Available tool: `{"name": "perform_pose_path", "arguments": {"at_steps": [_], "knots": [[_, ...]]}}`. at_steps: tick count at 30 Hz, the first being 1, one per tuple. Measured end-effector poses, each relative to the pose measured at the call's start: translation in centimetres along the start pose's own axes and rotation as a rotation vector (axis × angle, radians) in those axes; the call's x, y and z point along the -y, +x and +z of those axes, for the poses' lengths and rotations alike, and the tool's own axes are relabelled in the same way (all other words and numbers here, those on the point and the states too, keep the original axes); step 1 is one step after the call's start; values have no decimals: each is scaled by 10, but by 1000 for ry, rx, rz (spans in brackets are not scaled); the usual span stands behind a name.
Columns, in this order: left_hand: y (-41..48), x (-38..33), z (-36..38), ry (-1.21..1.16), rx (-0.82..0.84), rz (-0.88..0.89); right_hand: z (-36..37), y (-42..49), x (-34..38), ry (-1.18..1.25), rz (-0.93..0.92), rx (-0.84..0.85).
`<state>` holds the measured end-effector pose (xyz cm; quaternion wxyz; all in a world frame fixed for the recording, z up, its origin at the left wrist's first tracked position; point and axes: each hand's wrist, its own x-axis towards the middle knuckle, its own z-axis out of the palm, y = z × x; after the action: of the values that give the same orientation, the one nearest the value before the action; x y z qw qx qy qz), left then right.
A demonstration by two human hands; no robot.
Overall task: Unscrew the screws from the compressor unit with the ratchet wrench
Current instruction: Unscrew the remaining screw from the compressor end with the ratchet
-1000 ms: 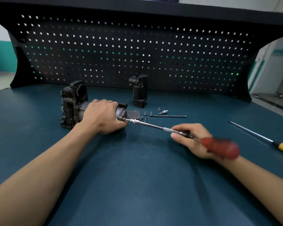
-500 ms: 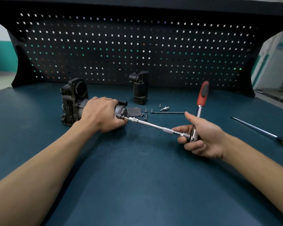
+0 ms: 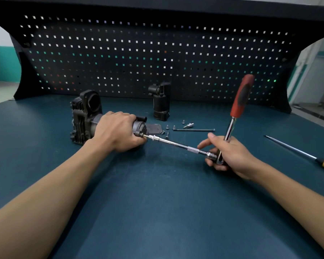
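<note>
The dark compressor unit (image 3: 82, 116) lies on its side on the blue-green bench. My left hand (image 3: 116, 130) grips its cylindrical motor end and holds it down. The ratchet wrench (image 3: 240, 98) has a red handle that stands nearly upright, tilted a little right. Its long chrome extension bar (image 3: 178, 145) runs left from the wrench head to a screw at the motor end. My right hand (image 3: 230, 156) holds the wrench head, thumb raised and index finger stretched toward the bar.
Several loose screws (image 3: 167, 130), a small socket bit (image 3: 189, 125), a long thin bolt (image 3: 194, 130) and a grey cover plate (image 3: 154, 128) lie behind the bar. A black removed part (image 3: 161, 104) stands near the pegboard (image 3: 157, 53). A yellow-handled screwdriver (image 3: 307, 157) lies at right.
The red handle swung from lying low toward me up to nearly upright. My right hand moved from the bar to the wrench head. My left hand stayed on the compressor.
</note>
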<state>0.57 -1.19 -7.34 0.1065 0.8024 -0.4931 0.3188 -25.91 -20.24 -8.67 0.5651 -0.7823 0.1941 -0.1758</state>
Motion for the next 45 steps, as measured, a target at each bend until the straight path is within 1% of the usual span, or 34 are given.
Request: {"name": "perform_pose_path", "arguments": {"at_steps": [4, 6, 8, 11, 20, 24, 26, 28, 29, 31, 33, 36, 40, 42, 45], "knots": [[0, 1, 1, -1, -1, -5, -2, -4, -2, -263, -276, -12], [0, 2, 1, 3, -3, -5, -4, -4, -5, -479, -406, -45], [-1, 2, 1, 3, -3, -1, -7, -3, -9, -710, -521, -116], [-1, 2, 1, 3, 2, 0, -10, -1, -14, -920, -701, -209], [0, 0, -2, 2, 1, -4, -11, 0, -9, -1073, -964, -295], [0, -1, -2, -2, 11, -9, -8, -2, -6, -1150, -1000, -381], [0, -1, -2, -9, 15, -8, -6, -4, -7, -1101, -945, -371], [-1, -1, -2, -14, 17, -7, -2, -7, -9, -958, -794, -322], [-1, 0, -2, -14, 18, -6, 0, -7, -11, -856, -687, -276], [0, 0, -2, -14, 22, -3, 1, -7, -11, -638, -444, -117], [1, 1, -3, -16, 26, -2, 3, -7, -8, -406, -278, 8], [1, 3, -3, -21, 30, 1, 6, -4, -2, -84, -87, 27], [0, 2, -2, -24, 21, 8, 5, -2, 4, 92, 177, 24], [-1, 2, -2, -25, 16, 12, 2, -1, 7, 206, 311, 83], [-1, 1, -3, -24, 7, 10, -2, -2, 11, 380, 434, 202]]}}
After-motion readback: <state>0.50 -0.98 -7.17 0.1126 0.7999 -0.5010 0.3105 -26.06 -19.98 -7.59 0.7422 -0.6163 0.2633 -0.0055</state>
